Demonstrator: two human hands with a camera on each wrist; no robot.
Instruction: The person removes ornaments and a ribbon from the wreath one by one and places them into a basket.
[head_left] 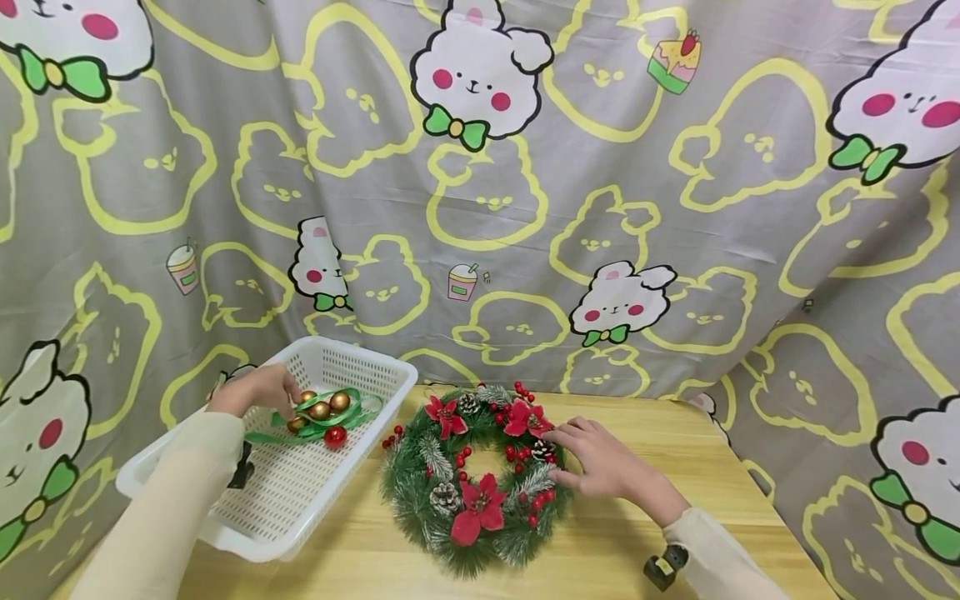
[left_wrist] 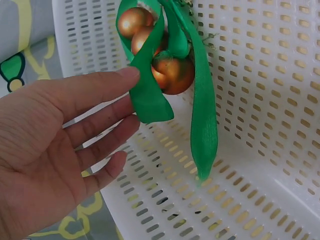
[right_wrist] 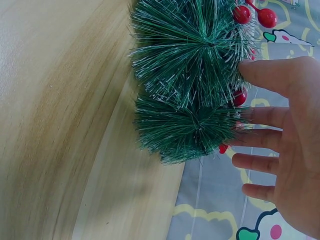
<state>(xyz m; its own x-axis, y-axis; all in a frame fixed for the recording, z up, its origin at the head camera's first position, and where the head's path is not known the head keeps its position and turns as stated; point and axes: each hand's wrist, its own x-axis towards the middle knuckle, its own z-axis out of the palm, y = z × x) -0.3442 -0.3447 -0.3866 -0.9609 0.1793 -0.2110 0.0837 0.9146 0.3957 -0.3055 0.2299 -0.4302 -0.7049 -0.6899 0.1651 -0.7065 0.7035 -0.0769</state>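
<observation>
My left hand (head_left: 261, 390) reaches into the white plastic basket (head_left: 405, 375), pinching a green ribbon (left_wrist: 150, 95) between thumb and fingertips. Bunched with the ribbon are several gold balls (head_left: 319, 410), and a shiny red ball (head_left: 335, 437) lies beside them. At the centre of the table sits a round green Christmas wreath (head_left: 405, 492), trimmed with red poinsettia flowers (head_left: 480, 508), pinecones (head_left: 445, 497) and red berries. Along the wreath's right side rests my right hand (head_left: 603, 458), its fingers extended and touching the greenery (right_wrist: 195, 125).
A wooden table (head_left: 675, 500) carries the wreath and basket. Behind it and at both sides hangs a grey curtain (head_left: 502, 275) with cartoon animals. The basket stands left of the wreath, close beside it.
</observation>
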